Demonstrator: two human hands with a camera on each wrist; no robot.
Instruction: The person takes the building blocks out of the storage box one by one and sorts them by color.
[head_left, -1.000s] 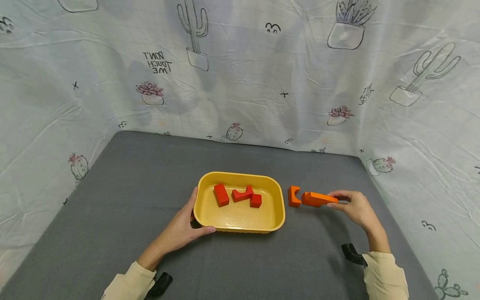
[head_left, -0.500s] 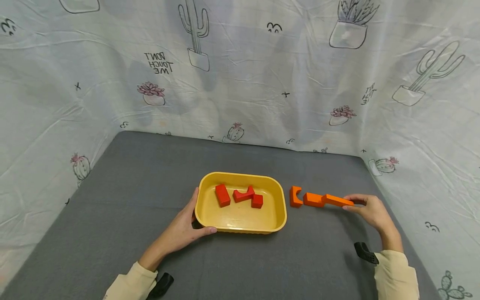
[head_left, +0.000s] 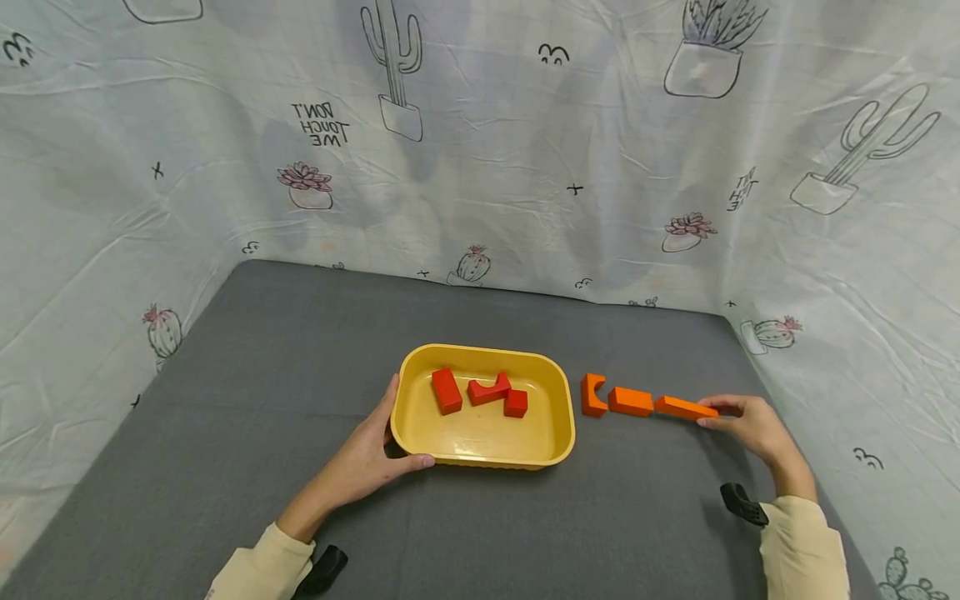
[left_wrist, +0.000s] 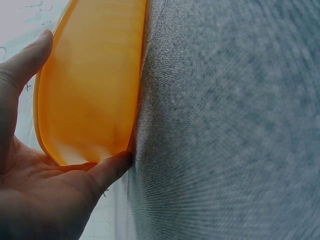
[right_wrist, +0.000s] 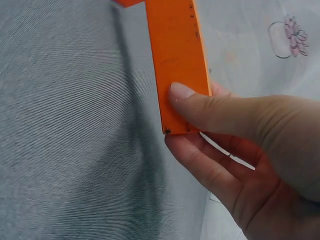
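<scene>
A yellow plastic tub (head_left: pixel 480 451) stands on the grey cloth in the head view. My left hand (head_left: pixel 360 459) grips its near left corner, the thumb along the front and the fingers at the left end; the left wrist view shows the tub's side (left_wrist: pixel 95 80) between them. My right hand (head_left: pixel 757 429) pinches the right end of a long orange block (head_left: pixel 681 407), thumb on one face and fingers behind, as the right wrist view shows. To its left lie an orange rectangular block (head_left: pixel 630 402) and an orange block with a curved notch (head_left: pixel 589 395), in a row.
Inside the tub lie a red rectangular block (head_left: pixel 447 392), a red notched block (head_left: pixel 487 392) and a red cube (head_left: pixel 515 403). Patterned white sheeting (head_left: pixel 480 150) rises behind the grey cloth (head_left: pixel 315 333) and on both sides.
My right hand has moved right with the long orange block, which no longer overlaps the rectangular orange block and now extends rightward from it. The left hand and tub stay in place.
</scene>
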